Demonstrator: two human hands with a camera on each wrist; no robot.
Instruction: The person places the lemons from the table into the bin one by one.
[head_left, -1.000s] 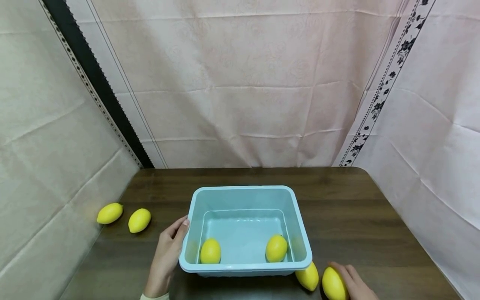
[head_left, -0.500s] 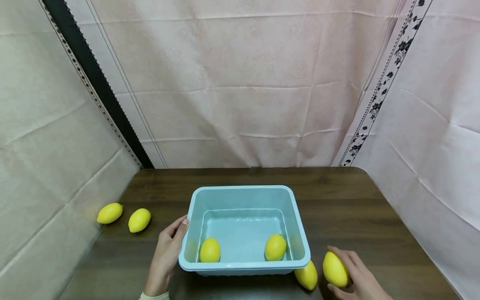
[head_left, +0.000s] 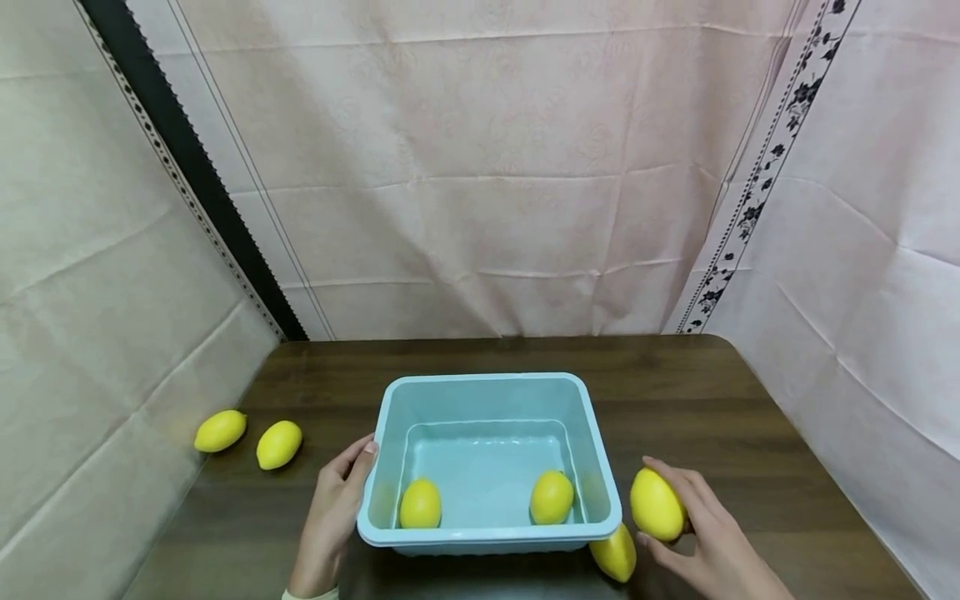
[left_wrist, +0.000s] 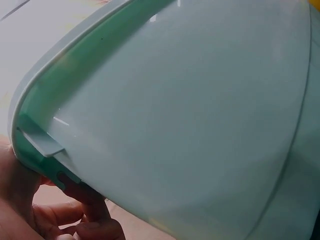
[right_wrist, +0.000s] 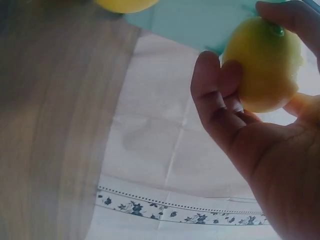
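Observation:
A light blue plastic basin [head_left: 487, 533] stands on the table with two lemons inside, one lemon [head_left: 421, 503] at its near left and another lemon [head_left: 552, 497] at its near right. My left hand [head_left: 335, 508] grips the basin's left rim; in the left wrist view its fingers [left_wrist: 95, 220] curl under the rim beside the basin wall [left_wrist: 190, 115]. To the right of the basin my right hand [head_left: 705, 533] holds a lemon [head_left: 657, 505] between thumb and fingers, raised off the table. The right wrist view shows that lemon [right_wrist: 265, 65] within the curled fingers.
One lemon [head_left: 615, 553] lies on the table against the basin's near right corner. Two more, a lemon [head_left: 279, 444] and a lemon [head_left: 221, 431], lie at the left edge. Pale cloth [head_left: 480, 167] hangs behind and on both sides of the brown table [head_left: 697, 392].
My right hand has closed its thumb round the lemon, lifted it and brought it up and slightly left, nearer the basin. The left hand keeps its hold on the rim.

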